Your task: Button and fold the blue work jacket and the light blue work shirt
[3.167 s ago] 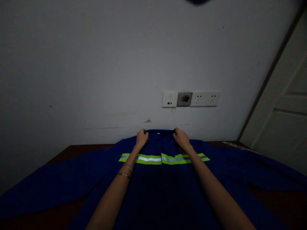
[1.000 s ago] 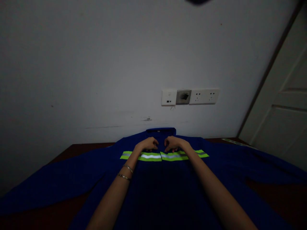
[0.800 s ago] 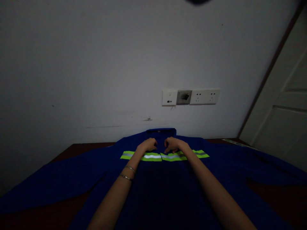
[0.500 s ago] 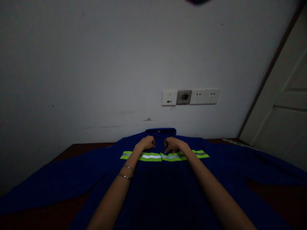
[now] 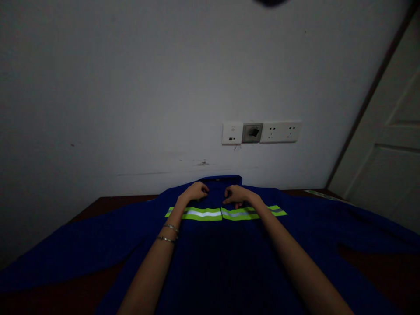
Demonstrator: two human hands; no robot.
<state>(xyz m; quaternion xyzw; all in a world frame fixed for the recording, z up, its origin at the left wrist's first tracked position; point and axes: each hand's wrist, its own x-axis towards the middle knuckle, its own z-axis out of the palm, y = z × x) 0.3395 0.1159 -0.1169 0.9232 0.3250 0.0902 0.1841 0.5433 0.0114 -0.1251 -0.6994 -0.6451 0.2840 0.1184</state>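
A blue work jacket (image 5: 223, 258) lies spread flat, front up, with its collar toward the wall and both sleeves stretched out sideways. Across its chest runs a yellow-green reflective strip (image 5: 203, 214), parted at the front opening. My left hand (image 5: 196, 191) is closed at the left side of the collar, its fingers curled on the fabric. On the right side of the neck opening my right hand (image 5: 237, 195) pinches the jacket's edge, thumb and fingers bent together. The fingertips of both hands are partly hidden and dim.
The jacket rests on a dark reddish-brown table (image 5: 108, 202) set against a pale wall (image 5: 147, 87). Switch and socket plates (image 5: 280, 132) are mounted above the collar. A white panelled door (image 5: 397, 144) stands at the right. A flat printed strip (image 5: 316, 193) lies near the table's back edge.
Both hands have come down from the top corners of the collar to the neck opening. Over the last second my left hand has slid left and slightly up, while my right hand stays nearly in place.
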